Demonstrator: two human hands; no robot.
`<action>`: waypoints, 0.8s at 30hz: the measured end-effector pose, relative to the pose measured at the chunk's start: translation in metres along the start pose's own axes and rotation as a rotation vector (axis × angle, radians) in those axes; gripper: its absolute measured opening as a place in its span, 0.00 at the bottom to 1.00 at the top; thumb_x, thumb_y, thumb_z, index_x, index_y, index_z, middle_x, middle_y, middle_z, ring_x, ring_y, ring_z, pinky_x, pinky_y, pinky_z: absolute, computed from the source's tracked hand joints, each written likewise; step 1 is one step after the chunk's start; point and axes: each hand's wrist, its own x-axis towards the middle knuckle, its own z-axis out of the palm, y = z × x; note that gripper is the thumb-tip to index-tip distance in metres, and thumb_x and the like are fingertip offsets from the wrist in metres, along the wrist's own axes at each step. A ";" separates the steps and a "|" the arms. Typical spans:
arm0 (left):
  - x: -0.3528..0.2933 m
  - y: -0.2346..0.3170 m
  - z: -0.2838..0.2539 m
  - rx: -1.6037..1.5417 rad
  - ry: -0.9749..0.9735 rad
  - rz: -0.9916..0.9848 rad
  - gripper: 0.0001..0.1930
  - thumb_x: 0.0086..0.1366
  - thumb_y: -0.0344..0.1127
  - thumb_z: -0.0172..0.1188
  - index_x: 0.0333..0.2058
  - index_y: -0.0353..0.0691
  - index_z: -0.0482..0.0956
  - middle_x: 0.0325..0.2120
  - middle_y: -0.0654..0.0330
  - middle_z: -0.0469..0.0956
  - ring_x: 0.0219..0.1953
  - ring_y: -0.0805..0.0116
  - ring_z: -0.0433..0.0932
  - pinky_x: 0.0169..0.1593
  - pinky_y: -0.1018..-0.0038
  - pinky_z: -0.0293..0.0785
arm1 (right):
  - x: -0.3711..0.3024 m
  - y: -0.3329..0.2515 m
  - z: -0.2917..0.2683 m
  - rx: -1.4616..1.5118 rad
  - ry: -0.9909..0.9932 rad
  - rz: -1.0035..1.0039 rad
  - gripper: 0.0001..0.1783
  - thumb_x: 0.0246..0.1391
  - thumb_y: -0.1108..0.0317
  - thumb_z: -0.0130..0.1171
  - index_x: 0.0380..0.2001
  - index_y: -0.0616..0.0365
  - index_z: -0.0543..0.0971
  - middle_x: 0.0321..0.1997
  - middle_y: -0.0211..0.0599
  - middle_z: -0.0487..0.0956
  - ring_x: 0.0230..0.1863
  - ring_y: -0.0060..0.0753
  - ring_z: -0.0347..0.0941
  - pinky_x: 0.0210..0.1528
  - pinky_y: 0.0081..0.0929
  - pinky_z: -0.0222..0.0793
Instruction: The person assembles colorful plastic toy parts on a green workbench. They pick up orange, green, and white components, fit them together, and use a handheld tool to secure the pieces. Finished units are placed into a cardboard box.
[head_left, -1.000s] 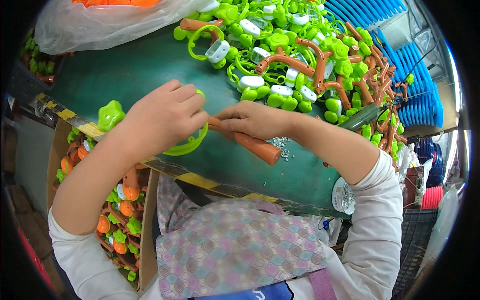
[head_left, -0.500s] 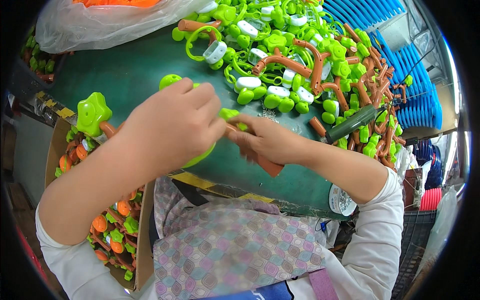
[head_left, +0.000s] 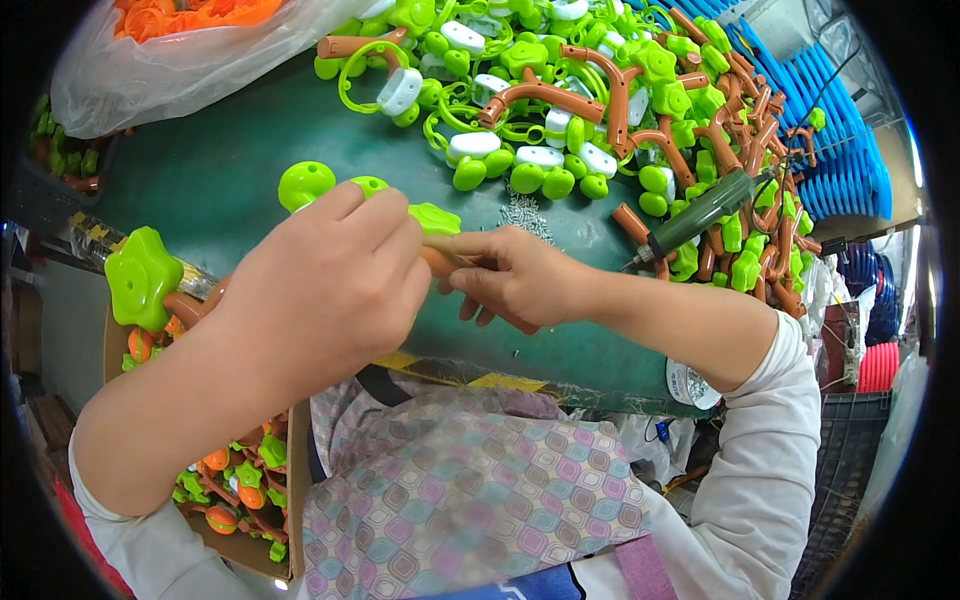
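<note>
My left hand (head_left: pixel 350 275) is closed round a partly assembled toy, most of it hidden by my fingers. Rounded light-green parts (head_left: pixel 306 185) with a bit of white stick out above my knuckles. Beyond my left forearm shows a green star-shaped piece (head_left: pixel 145 277) on a brown stem, seemingly part of the same toy. My right hand (head_left: pixel 520 277) pinches a brown branch-shaped plastic piece (head_left: pixel 440 262) against my left fingers. Its lower end shows under my right palm. A green star-shaped piece (head_left: pixel 436 218) sits just above where the hands meet.
Green, white and brown toy parts (head_left: pixel 540 100) are heaped at the back right. A dark green electric screwdriver (head_left: pixel 702 212) lies against them, near small screws (head_left: pixel 525 215). Blue stacked parts (head_left: pixel 840 150) stand far right. A plastic bag (head_left: pixel 200 75) holds orange pieces. A carton (head_left: pixel 298 480) holds toys.
The view has shifted slightly, so the table things sit higher and further left. The held toy has come nearer to me, its star end lower beside my left forearm. Both hands keep their hold.
</note>
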 end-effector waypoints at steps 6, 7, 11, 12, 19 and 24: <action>-0.004 0.000 -0.002 -0.132 0.077 -0.180 0.04 0.53 0.30 0.58 0.27 0.37 0.74 0.26 0.58 0.70 0.33 0.60 0.72 0.38 0.66 0.71 | 0.001 0.006 0.013 0.079 0.084 -0.022 0.25 0.69 0.66 0.47 0.67 0.52 0.67 0.38 0.35 0.77 0.26 0.25 0.77 0.27 0.27 0.79; -0.002 -0.003 -0.007 -0.134 0.204 -0.241 0.03 0.55 0.28 0.58 0.29 0.36 0.75 0.28 0.58 0.72 0.34 0.60 0.72 0.39 0.67 0.71 | 0.001 0.009 0.014 0.193 0.088 -0.017 0.25 0.69 0.65 0.47 0.67 0.53 0.66 0.39 0.37 0.77 0.28 0.26 0.77 0.29 0.28 0.79; -0.022 0.008 -0.038 -0.371 0.477 -0.515 0.11 0.59 0.19 0.63 0.41 0.35 0.78 0.38 0.55 0.78 0.40 0.66 0.76 0.44 0.71 0.73 | -0.006 0.017 0.029 0.543 0.150 0.000 0.26 0.71 0.60 0.47 0.67 0.56 0.61 0.43 0.41 0.77 0.31 0.29 0.79 0.32 0.30 0.81; -0.031 0.030 -0.024 -0.573 0.418 -0.626 0.11 0.60 0.22 0.63 0.42 0.35 0.78 0.37 0.56 0.78 0.40 0.67 0.77 0.44 0.71 0.73 | -0.009 0.015 0.034 0.603 0.168 0.002 0.26 0.71 0.59 0.47 0.67 0.56 0.60 0.43 0.42 0.76 0.31 0.30 0.79 0.31 0.31 0.81; -0.019 0.094 0.089 -1.565 0.746 -1.248 0.15 0.66 0.27 0.62 0.51 0.32 0.75 0.40 0.60 0.79 0.41 0.72 0.79 0.47 0.75 0.76 | -0.004 0.016 0.070 0.402 0.231 -0.118 0.22 0.68 0.58 0.52 0.56 0.62 0.70 0.35 0.42 0.79 0.27 0.32 0.77 0.30 0.30 0.75; -0.016 0.086 0.088 -1.675 0.614 -1.183 0.14 0.67 0.29 0.63 0.50 0.32 0.77 0.42 0.59 0.81 0.43 0.75 0.78 0.48 0.75 0.76 | 0.003 0.032 0.053 0.022 0.368 -0.293 0.21 0.63 0.53 0.59 0.43 0.64 0.77 0.38 0.41 0.77 0.29 0.33 0.75 0.35 0.33 0.73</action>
